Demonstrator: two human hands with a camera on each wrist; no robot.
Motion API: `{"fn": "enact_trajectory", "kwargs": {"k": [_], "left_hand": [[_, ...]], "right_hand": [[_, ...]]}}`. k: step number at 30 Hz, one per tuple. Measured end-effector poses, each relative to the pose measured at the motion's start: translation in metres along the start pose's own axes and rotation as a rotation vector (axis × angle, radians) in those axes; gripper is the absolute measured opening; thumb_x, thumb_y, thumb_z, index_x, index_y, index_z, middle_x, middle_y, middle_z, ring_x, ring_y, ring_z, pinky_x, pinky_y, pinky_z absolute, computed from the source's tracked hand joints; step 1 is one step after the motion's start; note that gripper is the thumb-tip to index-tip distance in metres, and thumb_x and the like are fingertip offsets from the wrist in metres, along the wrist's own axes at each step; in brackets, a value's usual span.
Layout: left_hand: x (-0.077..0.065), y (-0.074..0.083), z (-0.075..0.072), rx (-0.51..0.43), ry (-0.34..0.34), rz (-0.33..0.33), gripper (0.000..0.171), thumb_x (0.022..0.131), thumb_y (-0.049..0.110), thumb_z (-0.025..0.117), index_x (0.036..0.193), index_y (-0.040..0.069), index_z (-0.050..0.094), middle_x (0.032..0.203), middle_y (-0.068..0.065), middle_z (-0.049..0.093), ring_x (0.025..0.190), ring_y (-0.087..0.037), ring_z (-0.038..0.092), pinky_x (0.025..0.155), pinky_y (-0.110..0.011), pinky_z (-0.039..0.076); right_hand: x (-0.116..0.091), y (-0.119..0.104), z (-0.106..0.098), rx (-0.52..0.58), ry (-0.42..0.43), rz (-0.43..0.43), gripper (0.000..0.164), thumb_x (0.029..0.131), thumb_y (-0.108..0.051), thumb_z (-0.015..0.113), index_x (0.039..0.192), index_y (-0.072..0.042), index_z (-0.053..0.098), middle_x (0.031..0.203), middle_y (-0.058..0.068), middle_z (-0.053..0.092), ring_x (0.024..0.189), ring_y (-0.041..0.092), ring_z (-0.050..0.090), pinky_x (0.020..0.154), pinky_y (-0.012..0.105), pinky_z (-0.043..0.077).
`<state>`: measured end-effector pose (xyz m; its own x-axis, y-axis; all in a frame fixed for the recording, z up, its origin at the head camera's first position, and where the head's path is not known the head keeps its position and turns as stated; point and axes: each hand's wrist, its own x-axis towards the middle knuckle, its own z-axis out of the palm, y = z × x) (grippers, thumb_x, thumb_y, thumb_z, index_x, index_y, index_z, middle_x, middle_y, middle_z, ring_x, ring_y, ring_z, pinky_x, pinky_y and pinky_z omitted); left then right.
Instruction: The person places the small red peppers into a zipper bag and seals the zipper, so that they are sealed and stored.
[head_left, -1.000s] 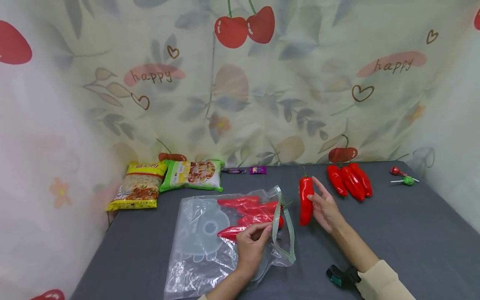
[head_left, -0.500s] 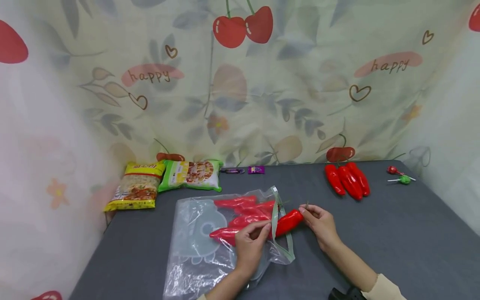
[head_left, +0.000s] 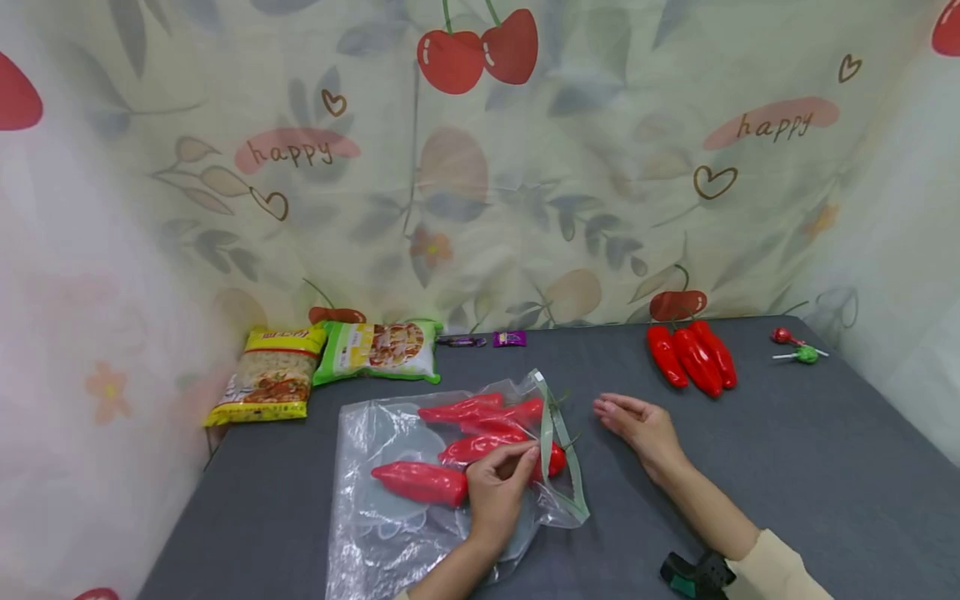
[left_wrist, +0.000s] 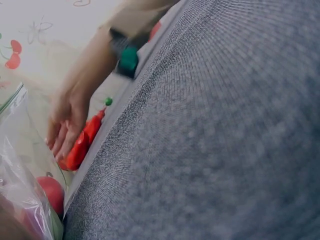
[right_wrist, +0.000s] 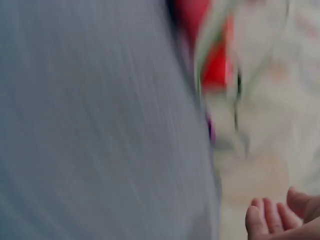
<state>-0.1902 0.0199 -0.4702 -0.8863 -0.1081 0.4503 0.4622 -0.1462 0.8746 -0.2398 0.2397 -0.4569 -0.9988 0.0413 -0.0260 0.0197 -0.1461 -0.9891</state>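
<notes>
A clear zip bag lies on the grey table with several red peppers inside, some stems poking toward its mouth. My left hand pinches the bag's green zip edge between thumb and fingers, keeping the mouth apart. Just right of the mouth, my right hand hovers with nothing in it, fingers loosely extended. The right wrist view shows the same right hand with its fingers lightly bent. In the left wrist view the bag is at the left edge, a pepper within.
Three red peppers lie at the back right, left of two lollipops. A yellow food packet and a green one stand at the back left. Small purple wrapped sweets lie by the backdrop.
The pepper from my right hand has gone into the bag and been let go. My right hand has drawn back slightly from the mouth; the left keeps its grip on the edge.
</notes>
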Motion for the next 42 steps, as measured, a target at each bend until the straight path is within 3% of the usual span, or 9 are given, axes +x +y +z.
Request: {"fn": "enact_trajectory", "kwargs": {"k": [3, 8, 13, 18, 27, 31, 36, 38, 42], "left_hand": [[-0.001, 0.000, -0.001, -0.008, 0.005, -0.022, 0.015, 0.081, 0.008, 0.068, 0.090, -0.005, 0.070, 0.084, -0.021, 0.070, 0.074, -0.003, 0.066, 0.063, -0.017, 0.055], [-0.003, 0.000, 0.001, -0.019, -0.013, -0.038, 0.017, 0.082, 0.011, 0.068, 0.089, -0.004, 0.070, 0.084, -0.021, 0.070, 0.074, -0.003, 0.066, 0.063, -0.017, 0.055], [-0.005, -0.002, 0.004, -0.016, -0.024, -0.024, 0.015, 0.082, 0.008, 0.067, 0.089, -0.005, 0.070, 0.083, -0.021, 0.070, 0.072, -0.002, 0.066, 0.060, -0.017, 0.054], [-0.005, -0.004, 0.005, -0.016, -0.025, -0.023, 0.014, 0.082, 0.005, 0.066, 0.089, -0.006, 0.069, 0.083, -0.022, 0.070, 0.072, -0.002, 0.066, 0.059, -0.017, 0.054], [-0.005, -0.003, 0.003, -0.010, -0.008, -0.032, 0.018, 0.081, 0.012, 0.069, 0.089, -0.003, 0.070, 0.083, -0.020, 0.070, 0.073, -0.004, 0.067, 0.063, -0.019, 0.055], [-0.007, -0.004, 0.003, -0.017, -0.009, -0.048, 0.018, 0.081, 0.012, 0.069, 0.089, -0.004, 0.070, 0.083, -0.020, 0.070, 0.074, -0.005, 0.067, 0.064, -0.020, 0.056], [-0.006, -0.005, 0.002, -0.016, -0.009, -0.009, 0.016, 0.081, 0.006, 0.067, 0.090, -0.008, 0.069, 0.083, -0.022, 0.070, 0.074, -0.004, 0.067, 0.062, -0.020, 0.055], [-0.004, -0.004, 0.002, -0.016, -0.009, -0.001, 0.015, 0.081, 0.005, 0.066, 0.090, -0.008, 0.068, 0.083, -0.023, 0.070, 0.074, -0.003, 0.067, 0.061, -0.019, 0.055], [-0.002, -0.004, 0.000, -0.012, 0.003, -0.022, 0.016, 0.081, 0.009, 0.068, 0.089, -0.004, 0.070, 0.083, -0.020, 0.070, 0.074, -0.003, 0.067, 0.062, -0.018, 0.055]], "right_hand": [[0.028, -0.015, -0.028, 0.024, 0.122, -0.130, 0.051, 0.089, -0.007, 0.058, 0.128, 0.019, 0.037, 0.089, -0.015, 0.069, 0.086, -0.002, 0.065, 0.077, 0.014, 0.052], [0.069, -0.033, -0.067, -0.411, 0.401, -0.223, 0.039, 0.091, -0.014, 0.056, 0.127, 0.001, 0.052, 0.109, 0.001, 0.068, 0.087, -0.008, 0.057, 0.073, 0.002, 0.043], [0.083, -0.032, -0.082, -0.739, 0.504, -0.147, 0.035, 0.091, -0.011, 0.053, 0.127, -0.010, 0.055, 0.122, 0.019, 0.058, 0.114, 0.028, 0.052, 0.092, 0.030, 0.044], [0.088, -0.026, -0.081, -0.819, 0.420, -0.031, 0.048, 0.089, -0.009, 0.055, 0.135, -0.007, 0.043, 0.134, 0.023, 0.046, 0.126, 0.038, 0.039, 0.107, 0.048, 0.029], [0.089, -0.022, -0.068, -0.888, 0.145, 0.076, 0.064, 0.089, -0.016, 0.056, 0.142, 0.001, 0.024, 0.141, 0.031, 0.031, 0.126, 0.045, 0.033, 0.103, 0.055, 0.032], [0.078, -0.023, -0.058, -0.658, 0.080, 0.100, 0.068, 0.090, -0.011, 0.053, 0.145, -0.003, 0.014, 0.146, 0.030, 0.024, 0.128, 0.038, 0.032, 0.103, 0.046, 0.037], [0.052, -0.032, -0.033, -0.165, 0.036, 0.144, 0.077, 0.088, -0.001, 0.048, 0.148, -0.018, 0.003, 0.147, 0.014, 0.023, 0.098, 0.009, 0.053, 0.073, 0.019, 0.048], [0.039, -0.033, -0.021, -0.018, 0.013, 0.160, 0.078, 0.089, 0.002, 0.047, 0.147, -0.021, 0.002, 0.141, 0.010, 0.026, 0.084, 0.002, 0.057, 0.068, 0.018, 0.048], [0.016, -0.026, 0.008, 0.145, 0.035, 0.145, 0.069, 0.090, 0.000, 0.049, 0.137, -0.024, 0.005, 0.129, 0.004, 0.034, 0.087, 0.005, 0.061, 0.077, 0.024, 0.052]]}}
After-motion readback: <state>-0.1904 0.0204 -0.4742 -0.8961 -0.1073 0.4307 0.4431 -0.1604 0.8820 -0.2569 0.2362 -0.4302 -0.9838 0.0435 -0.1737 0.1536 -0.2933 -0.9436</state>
